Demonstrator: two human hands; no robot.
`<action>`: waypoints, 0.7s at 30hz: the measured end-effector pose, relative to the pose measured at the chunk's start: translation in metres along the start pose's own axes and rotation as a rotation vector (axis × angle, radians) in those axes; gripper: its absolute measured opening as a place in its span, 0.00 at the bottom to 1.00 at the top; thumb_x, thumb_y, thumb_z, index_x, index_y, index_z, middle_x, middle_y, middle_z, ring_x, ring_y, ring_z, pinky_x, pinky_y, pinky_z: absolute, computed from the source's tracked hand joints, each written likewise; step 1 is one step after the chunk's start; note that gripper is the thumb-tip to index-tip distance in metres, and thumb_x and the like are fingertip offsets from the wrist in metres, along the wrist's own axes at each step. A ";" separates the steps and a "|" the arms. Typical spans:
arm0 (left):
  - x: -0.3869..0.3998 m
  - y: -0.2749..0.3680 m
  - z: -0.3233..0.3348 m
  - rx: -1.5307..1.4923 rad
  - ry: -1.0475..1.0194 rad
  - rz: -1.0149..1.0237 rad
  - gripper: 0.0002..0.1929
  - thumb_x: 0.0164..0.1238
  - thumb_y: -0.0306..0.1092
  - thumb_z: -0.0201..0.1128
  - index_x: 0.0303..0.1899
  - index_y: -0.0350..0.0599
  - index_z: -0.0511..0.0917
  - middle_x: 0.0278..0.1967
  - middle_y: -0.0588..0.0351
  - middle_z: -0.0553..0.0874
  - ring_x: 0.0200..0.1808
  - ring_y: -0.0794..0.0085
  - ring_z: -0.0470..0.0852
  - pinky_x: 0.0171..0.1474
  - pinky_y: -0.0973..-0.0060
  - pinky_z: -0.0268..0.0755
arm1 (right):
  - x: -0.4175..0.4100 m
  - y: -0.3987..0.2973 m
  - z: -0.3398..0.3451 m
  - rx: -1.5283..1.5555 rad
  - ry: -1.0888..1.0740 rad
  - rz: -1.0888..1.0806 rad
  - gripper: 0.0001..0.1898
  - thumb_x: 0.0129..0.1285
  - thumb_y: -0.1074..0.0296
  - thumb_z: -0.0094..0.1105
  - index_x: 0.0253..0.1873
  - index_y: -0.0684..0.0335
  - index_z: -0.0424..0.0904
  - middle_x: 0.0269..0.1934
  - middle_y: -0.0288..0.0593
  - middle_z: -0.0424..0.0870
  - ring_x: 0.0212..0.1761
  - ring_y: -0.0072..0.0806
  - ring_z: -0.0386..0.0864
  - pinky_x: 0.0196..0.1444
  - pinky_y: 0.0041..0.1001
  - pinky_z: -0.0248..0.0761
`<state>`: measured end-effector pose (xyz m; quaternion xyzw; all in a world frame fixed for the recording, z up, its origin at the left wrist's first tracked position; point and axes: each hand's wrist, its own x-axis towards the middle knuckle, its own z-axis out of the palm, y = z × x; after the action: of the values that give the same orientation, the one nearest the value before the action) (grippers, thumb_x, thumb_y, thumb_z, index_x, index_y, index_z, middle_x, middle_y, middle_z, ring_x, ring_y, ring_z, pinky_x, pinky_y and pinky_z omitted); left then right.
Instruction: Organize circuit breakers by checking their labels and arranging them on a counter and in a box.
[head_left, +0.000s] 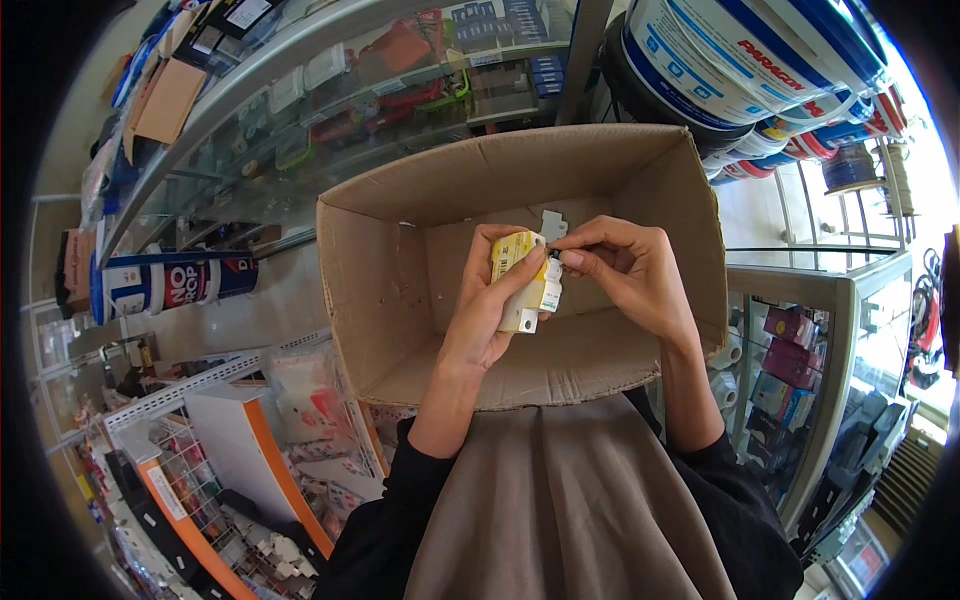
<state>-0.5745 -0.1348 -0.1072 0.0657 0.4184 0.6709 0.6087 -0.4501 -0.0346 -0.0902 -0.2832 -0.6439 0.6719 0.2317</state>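
Note:
A small white miniature circuit breaker (550, 289) with a yellow-and-white printed side is gripped in my left hand (472, 315), thumb across its side. My right hand (634, 270) has its thumb and index finger pinched at the dark toggle on the breaker's front. Both hands are over an open cardboard box (375, 277). Just beyond the breaker, a flat pale grey piece (553, 223) shows; whether it touches the breaker I cannot tell. My left palm and fingers hide the breaker's back.
A glass display cabinet (300, 120) with stocked shelves stands beyond the box. Stacked paint pails (720, 67) rise at upper right. To the right is another glass cabinet (840, 300). Wire racks (202, 457) with packaged goods stand at lower left, below a pail (180, 285).

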 end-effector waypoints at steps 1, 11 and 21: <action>0.001 0.000 0.000 0.013 -0.002 0.010 0.13 0.61 0.31 0.59 0.44 0.49 0.64 0.34 0.58 0.75 0.30 0.78 0.79 0.21 0.81 0.74 | 0.000 -0.001 0.000 0.003 -0.009 0.003 0.07 0.56 0.78 0.59 0.40 0.71 0.79 0.30 0.39 0.80 0.31 0.16 0.73 0.35 0.18 0.70; 0.004 -0.009 -0.003 0.049 -0.013 0.013 0.13 0.61 0.32 0.60 0.43 0.50 0.64 0.34 0.59 0.75 0.29 0.78 0.79 0.20 0.80 0.75 | 0.005 -0.001 -0.013 -0.089 -0.076 -0.035 0.05 0.54 0.78 0.59 0.36 0.72 0.78 0.28 0.41 0.79 0.29 0.16 0.73 0.32 0.20 0.69; 0.026 -0.013 -0.025 -0.329 -0.032 -0.325 0.13 0.66 0.45 0.51 0.41 0.47 0.71 0.28 0.53 0.77 0.21 0.75 0.76 0.18 0.89 0.74 | 0.017 0.023 -0.005 -0.168 -0.005 -0.104 0.07 0.56 0.75 0.59 0.40 0.68 0.78 0.27 0.39 0.78 0.26 0.15 0.71 0.27 0.20 0.65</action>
<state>-0.5857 -0.1251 -0.1429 -0.0922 0.2987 0.6221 0.7178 -0.4581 -0.0205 -0.1150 -0.2661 -0.7126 0.6031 0.2402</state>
